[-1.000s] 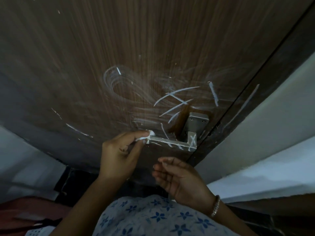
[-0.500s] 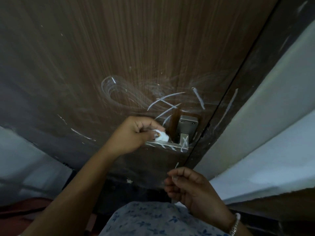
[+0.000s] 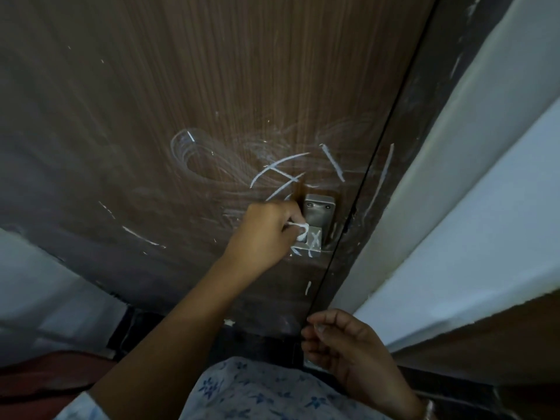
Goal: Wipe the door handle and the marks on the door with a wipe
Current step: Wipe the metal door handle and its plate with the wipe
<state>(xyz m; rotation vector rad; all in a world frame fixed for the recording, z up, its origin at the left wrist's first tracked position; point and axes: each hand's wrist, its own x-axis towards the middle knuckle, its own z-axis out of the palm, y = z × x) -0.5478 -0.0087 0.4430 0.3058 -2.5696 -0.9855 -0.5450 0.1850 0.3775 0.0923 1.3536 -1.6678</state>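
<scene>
The wipe (image 3: 302, 231) is being held just right of frame centre, bunched into a small white wad and pressed against the handle (image 3: 312, 244). It is judged to be light, soft and easily crushed; it is being gripped by its bulk, with only the outer end left free to bear on the metal. A pinch well back from the working end is judged best, since so small a wad could slip from the fingers under hard rubbing.

The left hand (image 3: 262, 231) is being kept closed around the wipe, with its fingers curled tight over it. The handle, a stiff metal lever, is being covered along most of its length by this hand; an X-shaped white mark is being shown on its exposed right end. It is judged rigid and fixed, though liable to swing down under pressure. The plate (image 3: 318, 210) is being seen directly above, with two screws visible.

The marks (image 3: 281, 172) are lying on the door (image 3: 272, 71) above the hand, as crisp white strokes; to their left, towards frame centre, a fainter swirl of smears is being displayed. Further strokes are being noted at left of centre and along the frame (image 3: 381, 183) at right. The task is therefore judged far from complete.

The right hand (image 3: 342, 347) is being held apart at lower right, its fingers loosely curled; whether anything is being gripped cannot be told.
</scene>
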